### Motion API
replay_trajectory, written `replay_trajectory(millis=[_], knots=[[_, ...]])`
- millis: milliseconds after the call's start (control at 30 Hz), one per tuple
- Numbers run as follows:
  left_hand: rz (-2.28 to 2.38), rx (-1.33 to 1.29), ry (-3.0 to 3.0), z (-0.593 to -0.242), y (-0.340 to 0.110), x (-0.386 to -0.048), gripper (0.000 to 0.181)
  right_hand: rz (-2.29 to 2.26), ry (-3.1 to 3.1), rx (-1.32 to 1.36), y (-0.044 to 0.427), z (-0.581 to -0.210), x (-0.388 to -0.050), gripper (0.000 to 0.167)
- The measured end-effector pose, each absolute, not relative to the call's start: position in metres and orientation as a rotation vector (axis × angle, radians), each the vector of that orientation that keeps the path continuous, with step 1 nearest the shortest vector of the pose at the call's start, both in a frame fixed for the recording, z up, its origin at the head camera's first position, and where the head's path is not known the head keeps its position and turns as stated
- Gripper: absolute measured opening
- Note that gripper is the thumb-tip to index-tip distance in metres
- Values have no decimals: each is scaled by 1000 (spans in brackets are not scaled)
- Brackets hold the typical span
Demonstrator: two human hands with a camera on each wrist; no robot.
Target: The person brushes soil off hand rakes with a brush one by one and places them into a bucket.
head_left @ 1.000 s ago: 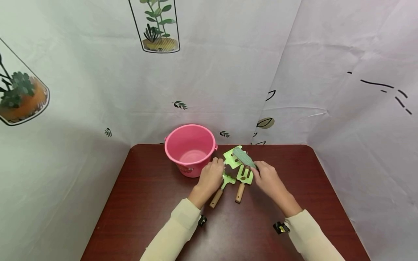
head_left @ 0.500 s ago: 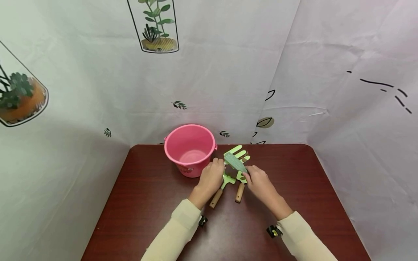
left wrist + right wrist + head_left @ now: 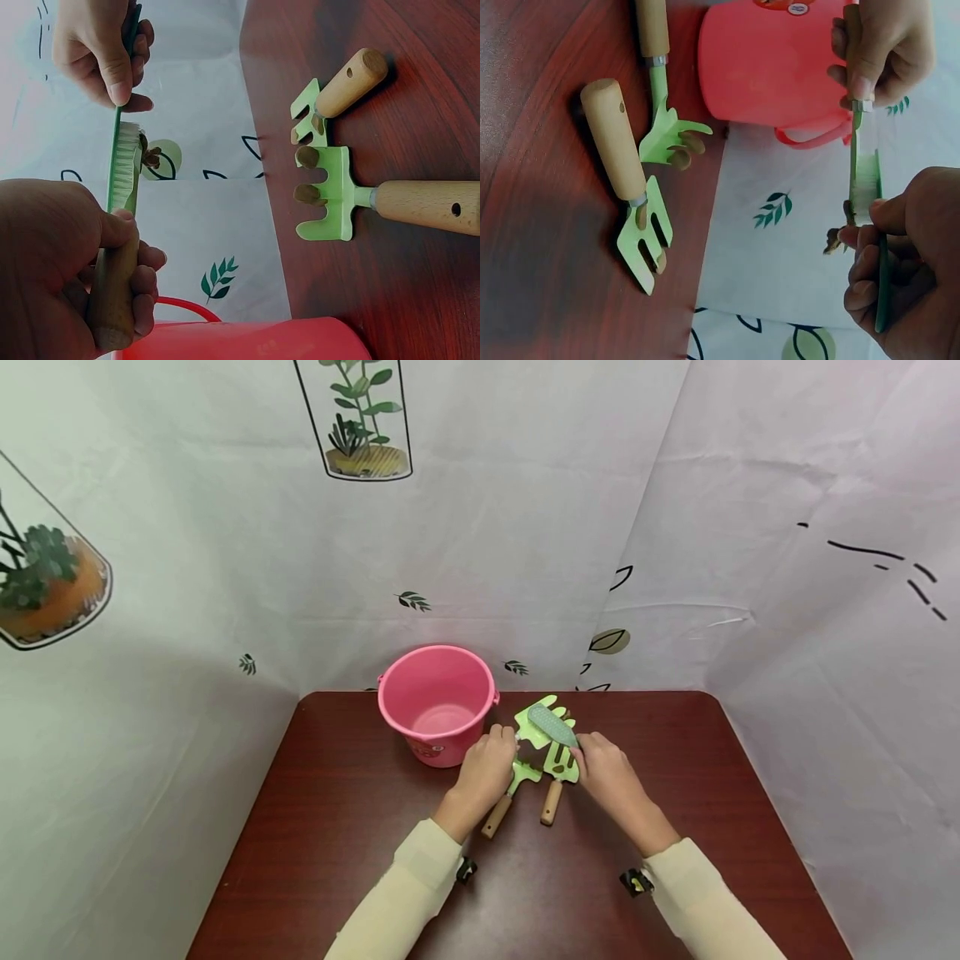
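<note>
My left hand (image 3: 487,768) grips the wooden handle (image 3: 116,289) of a green garden fork (image 3: 528,724), held above the table with its tines pointing away to the right. In my right hand (image 3: 609,777) is a green scrubbing brush (image 3: 552,725), pinched between thumb and fingers. Its white bristles (image 3: 866,180) lie against the fork's face. Brown bits (image 3: 832,240) cling near the tines on the other side. Below the hands, a second green fork (image 3: 551,797) and a small hand rake (image 3: 497,817) lie on the table, both with wooden handles and brown clumps on their heads.
A pink bucket (image 3: 438,693) stands at the back of the dark red-brown table (image 3: 322,827), just left of the hands. Its handle (image 3: 187,306) hangs at the side. A white printed cloth (image 3: 510,543) hangs behind and beside the table.
The right hand has slid the brush left along the garden fork toward the left hand, then partly back to the right. The left hand has kept its place.
</note>
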State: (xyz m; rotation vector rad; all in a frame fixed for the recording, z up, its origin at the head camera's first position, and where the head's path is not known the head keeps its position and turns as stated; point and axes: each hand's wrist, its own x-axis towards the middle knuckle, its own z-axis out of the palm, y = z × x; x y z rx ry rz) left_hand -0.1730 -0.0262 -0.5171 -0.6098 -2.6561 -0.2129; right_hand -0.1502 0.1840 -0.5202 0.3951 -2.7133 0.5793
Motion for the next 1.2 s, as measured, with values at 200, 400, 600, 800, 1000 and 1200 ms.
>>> replay_trajectory(millis=[200,400,600,800,1000,1200], knots=[[-196,-610,-2646,-518,-28,-173,17,571,-2691,385,191,-521,-157,18],[-214,-620,-2641,-519,-30,-172,20,572,-2675,374,199,-520,-162,19],[-205,-626,-2641,-520,-30,-172,19,585,-2684,351,203,-520,-167,19],[-236,-614,-2649,-520,-31,-171,20,581,-2698,299,209,-517,-173,18],[-256,-617,-2656,-520,-32,-172,20,619,-2699,252,217,-514,-178,17],[-249,-619,-2660,-522,-32,-172,20,681,-2692,240,220,-508,-178,19]])
